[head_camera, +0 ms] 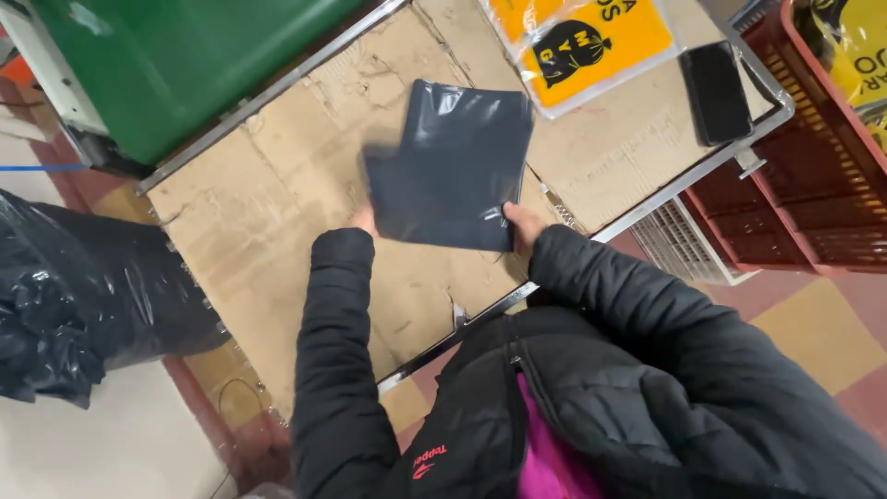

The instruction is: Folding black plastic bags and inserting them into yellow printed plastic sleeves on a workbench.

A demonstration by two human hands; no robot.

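Dark bag: a flat, glossy dark plastic bag [453, 166] is held up over the cardboard-covered table [259, 212], its left edge blurred.
Left hand [366, 218]: at the bag's lower left corner, mostly hidden behind it; finger state cannot be told.
Right hand [523, 225]: grips the lower right corner, thumb pressed on the front.
Around: yellow printed bag [591, 46] and black phone [716, 91] lie further along the table; red crate [813, 176] beside it; green bin [185, 65] and black sack [83, 286] on the other side.
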